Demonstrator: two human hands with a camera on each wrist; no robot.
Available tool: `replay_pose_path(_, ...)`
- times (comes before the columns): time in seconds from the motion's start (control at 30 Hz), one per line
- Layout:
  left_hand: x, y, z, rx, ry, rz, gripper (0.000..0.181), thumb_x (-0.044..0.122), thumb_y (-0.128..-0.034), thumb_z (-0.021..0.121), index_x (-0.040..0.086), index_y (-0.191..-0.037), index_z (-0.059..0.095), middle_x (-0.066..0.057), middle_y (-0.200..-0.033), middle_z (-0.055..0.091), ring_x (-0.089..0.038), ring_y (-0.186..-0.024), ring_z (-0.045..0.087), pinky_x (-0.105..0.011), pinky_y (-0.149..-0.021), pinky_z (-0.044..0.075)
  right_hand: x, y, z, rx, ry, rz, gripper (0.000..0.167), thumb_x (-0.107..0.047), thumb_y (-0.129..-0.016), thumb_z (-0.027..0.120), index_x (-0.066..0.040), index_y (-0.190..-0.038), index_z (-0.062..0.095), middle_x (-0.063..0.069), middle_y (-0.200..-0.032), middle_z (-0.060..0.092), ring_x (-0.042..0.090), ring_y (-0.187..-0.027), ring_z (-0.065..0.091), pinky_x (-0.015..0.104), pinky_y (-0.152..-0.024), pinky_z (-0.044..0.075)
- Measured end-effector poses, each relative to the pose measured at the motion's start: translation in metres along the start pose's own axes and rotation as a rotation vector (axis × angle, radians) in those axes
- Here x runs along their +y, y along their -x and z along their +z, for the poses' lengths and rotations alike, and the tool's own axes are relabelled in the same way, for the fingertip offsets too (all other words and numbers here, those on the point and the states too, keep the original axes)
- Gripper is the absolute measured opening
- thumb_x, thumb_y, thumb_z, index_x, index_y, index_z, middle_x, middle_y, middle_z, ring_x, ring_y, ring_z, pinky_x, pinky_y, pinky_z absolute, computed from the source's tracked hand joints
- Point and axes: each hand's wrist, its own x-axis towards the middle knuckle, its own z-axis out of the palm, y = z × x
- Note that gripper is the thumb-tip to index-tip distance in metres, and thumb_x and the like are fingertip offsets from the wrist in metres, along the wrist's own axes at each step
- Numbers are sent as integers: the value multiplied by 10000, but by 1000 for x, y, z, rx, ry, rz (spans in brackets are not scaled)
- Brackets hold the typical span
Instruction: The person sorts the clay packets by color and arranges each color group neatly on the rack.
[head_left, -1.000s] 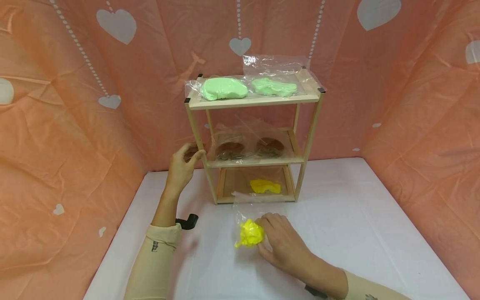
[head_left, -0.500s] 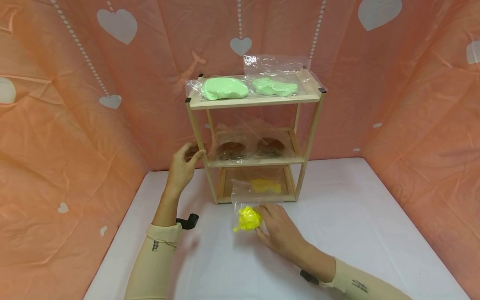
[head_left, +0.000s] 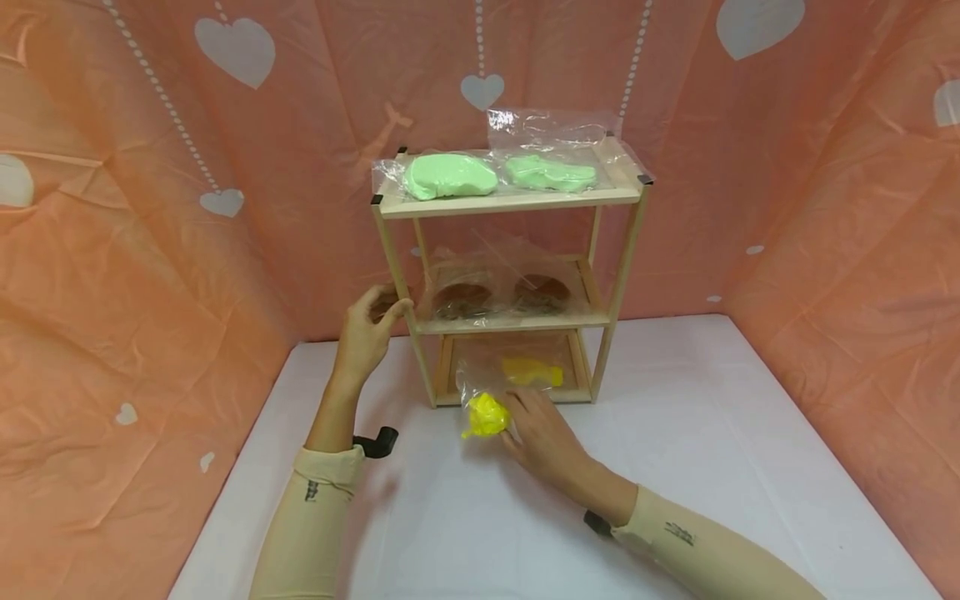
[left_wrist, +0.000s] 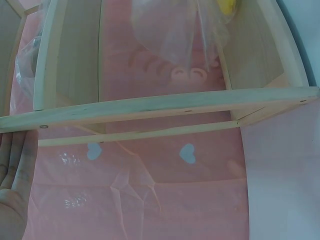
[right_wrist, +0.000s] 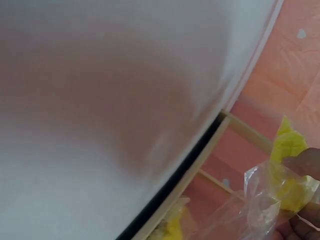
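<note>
Just in front of the lowest tier of a small wooden shelf rack (head_left: pixel 510 322), my right hand (head_left: pixel 546 435) pinches a clear plastic bag with a bright yellow, clay-like lump (head_left: pixel 487 415) in it. In the right wrist view, thumb and fingers hold the yellow lump (right_wrist: pixel 290 187) through the film. My left hand (head_left: pixel 363 337) grips the rack's left front post, thumb in front and fingers behind. The left wrist view shows its fingers (left_wrist: pixel 17 160) against the wooden post (left_wrist: pixel 150 107). Another yellow bagged piece (head_left: pixel 532 372) lies on the lowest tier, seen through the held bag's film.
Two bagged pale green lumps (head_left: pixel 450 177) lie on the top tier. The middle tier holds two bagged brown, round items (head_left: pixel 542 293). The rack stands on a white-covered table (head_left: pixel 705 433). Pink cloth (head_left: pixel 315 183) with white hearts hangs behind and at both sides.
My right hand has carried the bagged yellow lump forward and slightly left, from over the table to the front of the lowest tier. My left hand stays on the post.
</note>
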Motion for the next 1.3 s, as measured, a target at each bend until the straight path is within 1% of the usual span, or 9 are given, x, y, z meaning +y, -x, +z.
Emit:
replay_pose_path(0.3,-1,-1,0,-1,-14,-2,313,200,-1059,700,-33,-1267,700,-254,-1172,734,-398,-1165,703,-535,-1086,545,8,-13,18,-42,8,40,480,-54,-820,885,59,-1233,669,154,-1156,670,323,-1095,635,484,-991,551)
replay_pose_path(0.57,0,0,0,0,-17,0,315,193,-1061,697,-38,-1274,697,-255,-1179,733,-394,-1157,707,-513,-1075,556,13,-24,30,-61,12,70,476,-52,-849,873,58,-1261,660,170,-1159,653,342,-1122,632,491,-1050,540)
replay_pose_path(0.83,-1,-1,0,8,-29,10,315,190,-1058,703,-42,-1270,701,-257,-1170,737,-403,-1144,713,-520,-1070,558,13,-36,39,-90,-9,122,418,-95,-887,878,40,-1226,674,139,-1108,648,319,-1058,634,469,-1002,559)
replay_pose_path(1.0,-1,-1,1,10,-23,14,303,181,-1056,706,-41,-1264,706,-255,-1162,741,-396,-1134,717,-507,-1058,566,15,-40,45,-85,-5,125,409,-121,-899,874,24,-1222,670,141,-1127,655,332,-1081,640,478,-1016,553)
replay_pose_path(1.3,-2,-1,0,9,-19,8,298,194,-1056,711,-35,-1246,710,-247,-1152,740,-387,-1132,716,-528,-1054,562,22,-50,57,-91,5,133,457,-63,-848,887,20,-1242,669,146,-1150,685,331,-1120,646,481,-1062,534)
